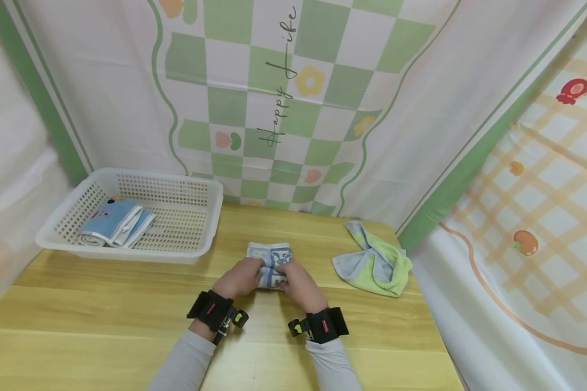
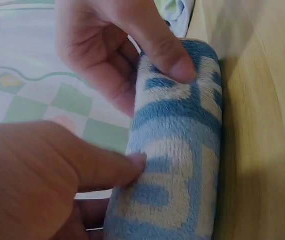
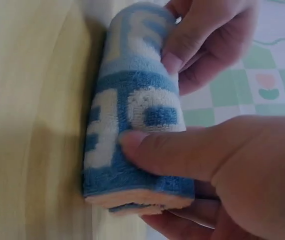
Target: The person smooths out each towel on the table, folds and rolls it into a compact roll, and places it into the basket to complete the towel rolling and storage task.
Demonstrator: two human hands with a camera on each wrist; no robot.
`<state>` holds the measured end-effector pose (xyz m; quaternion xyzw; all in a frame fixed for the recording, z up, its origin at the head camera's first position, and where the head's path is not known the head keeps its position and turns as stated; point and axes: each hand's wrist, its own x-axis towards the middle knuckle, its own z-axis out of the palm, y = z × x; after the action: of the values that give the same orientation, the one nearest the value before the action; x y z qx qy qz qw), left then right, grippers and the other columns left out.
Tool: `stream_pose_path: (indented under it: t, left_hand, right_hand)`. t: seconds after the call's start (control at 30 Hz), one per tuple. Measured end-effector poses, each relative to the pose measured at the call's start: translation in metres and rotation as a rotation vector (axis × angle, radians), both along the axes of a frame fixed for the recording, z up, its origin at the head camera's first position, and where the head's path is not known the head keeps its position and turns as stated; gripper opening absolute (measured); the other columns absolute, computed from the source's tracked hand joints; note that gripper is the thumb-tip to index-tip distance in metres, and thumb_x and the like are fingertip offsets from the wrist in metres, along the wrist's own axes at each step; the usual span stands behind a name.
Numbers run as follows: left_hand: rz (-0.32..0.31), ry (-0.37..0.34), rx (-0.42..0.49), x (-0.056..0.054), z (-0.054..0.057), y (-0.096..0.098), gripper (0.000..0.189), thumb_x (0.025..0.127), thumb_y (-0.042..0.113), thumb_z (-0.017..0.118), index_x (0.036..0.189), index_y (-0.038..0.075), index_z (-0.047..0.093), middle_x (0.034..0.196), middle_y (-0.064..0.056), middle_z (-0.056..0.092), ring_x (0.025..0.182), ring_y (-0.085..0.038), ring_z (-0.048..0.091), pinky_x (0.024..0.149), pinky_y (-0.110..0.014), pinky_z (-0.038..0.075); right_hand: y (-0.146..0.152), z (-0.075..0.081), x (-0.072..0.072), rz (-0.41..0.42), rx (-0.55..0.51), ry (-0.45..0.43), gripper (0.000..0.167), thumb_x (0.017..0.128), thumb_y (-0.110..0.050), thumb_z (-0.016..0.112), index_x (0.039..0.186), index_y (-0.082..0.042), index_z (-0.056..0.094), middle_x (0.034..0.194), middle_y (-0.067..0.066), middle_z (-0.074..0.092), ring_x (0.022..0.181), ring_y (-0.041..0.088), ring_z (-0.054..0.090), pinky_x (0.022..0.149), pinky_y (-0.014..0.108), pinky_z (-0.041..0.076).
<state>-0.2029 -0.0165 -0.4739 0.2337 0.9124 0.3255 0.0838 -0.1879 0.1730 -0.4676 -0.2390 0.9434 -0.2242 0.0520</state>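
Both hands gripped a blue-and-white patterned towel [image 1: 272, 265], partly rolled, at the middle of the wooden table [image 1: 102, 304]; the left hand [image 1: 239, 278] and right hand [image 1: 300, 285] each curled round the roll, thumbs pressed on its top. To the far left a white perforated basket [image 1: 195, 203] held a folded light-blue towel [image 1: 114, 222], and a green-and-grey cloth [image 1: 374, 260] lay crumpled to the right.

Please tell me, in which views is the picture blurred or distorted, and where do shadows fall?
Head view: sharp, evenly lit, wide-angle bending at the edges. Left wrist view: the left hand is soft, too close; the blue-and-white towel shades the table. Right wrist view: the right hand is slightly blurred; shadow lies left of the towel.
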Motion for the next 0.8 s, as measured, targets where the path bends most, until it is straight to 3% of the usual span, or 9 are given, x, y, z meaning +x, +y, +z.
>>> stream_pose_path:
  t: [0.17, 0.3, 0.43, 0.53, 0.7, 0.8]
  left_hand:
    - [-0.013, 0.067, 0.000, 0.004, 0.005, -0.002, 0.018, 0.096, -0.002, 0.056, 0.105, -0.002, 0.071, 0.095, -0.010, 0.070, 0.084, -0.021, 0.062, 0.079, -0.040, 0.054]
    - [-0.061, 0.111, 0.028, 0.005, 0.010, -0.003, 0.026, 0.082, -0.009, 0.066, 0.105, 0.000, 0.075, 0.099, -0.010, 0.073, 0.090, -0.023, 0.066, 0.084, -0.039, 0.056]
    - [-0.081, 0.066, 0.031, 0.004, 0.009, -0.002, 0.028, 0.079, -0.009, 0.070, 0.102, 0.005, 0.076, 0.093, -0.004, 0.073, 0.081, -0.015, 0.063, 0.078, -0.034, 0.056]
    - [-0.067, 0.054, 0.016, 0.001, 0.005, -0.002, 0.022, 0.089, -0.004, 0.068, 0.109, 0.004, 0.075, 0.099, -0.006, 0.074, 0.085, -0.017, 0.065, 0.082, -0.037, 0.056]
    - [-0.060, 0.046, 0.017, -0.003, -0.003, -0.002, 0.023, 0.101, 0.009, 0.060, 0.120, 0.001, 0.071, 0.112, -0.013, 0.073, 0.100, -0.027, 0.069, 0.093, -0.045, 0.055]
    - [-0.039, 0.006, 0.013, -0.005, -0.006, -0.002, 0.024, 0.103, 0.011, 0.058, 0.121, 0.002, 0.070, 0.113, -0.012, 0.073, 0.100, -0.026, 0.069, 0.092, -0.045, 0.055]
  right_hand:
    - [0.001, -0.005, -0.003, 0.033, -0.007, -0.108, 0.031, 0.098, 0.002, 0.059, 0.129, 0.005, 0.066, 0.120, 0.017, 0.071, 0.108, 0.025, 0.068, 0.093, 0.040, 0.056]
    - [0.002, -0.002, -0.004, 0.048, -0.024, -0.216, 0.027, 0.104, -0.003, 0.049, 0.125, 0.002, 0.065, 0.101, 0.009, 0.069, 0.085, 0.016, 0.062, 0.076, 0.030, 0.053]
    - [0.003, 0.000, -0.005, 0.049, -0.056, -0.266, 0.025, 0.107, -0.008, 0.043, 0.116, -0.001, 0.065, 0.087, 0.002, 0.059, 0.074, 0.011, 0.053, 0.066, 0.026, 0.046]
    - [0.003, 0.002, -0.005, 0.016, -0.051, -0.191, 0.024, 0.107, -0.010, 0.046, 0.115, 0.001, 0.066, 0.093, 0.008, 0.063, 0.081, 0.016, 0.057, 0.072, 0.032, 0.050]
    - [-0.002, 0.009, 0.000, -0.080, 0.006, 0.038, 0.023, 0.100, -0.007, 0.060, 0.118, 0.003, 0.070, 0.110, 0.016, 0.066, 0.098, 0.026, 0.061, 0.085, 0.042, 0.055]
    - [-0.004, 0.014, 0.002, -0.050, 0.022, 0.035, 0.023, 0.097, -0.009, 0.066, 0.116, 0.002, 0.072, 0.106, 0.014, 0.068, 0.094, 0.024, 0.062, 0.083, 0.040, 0.054]
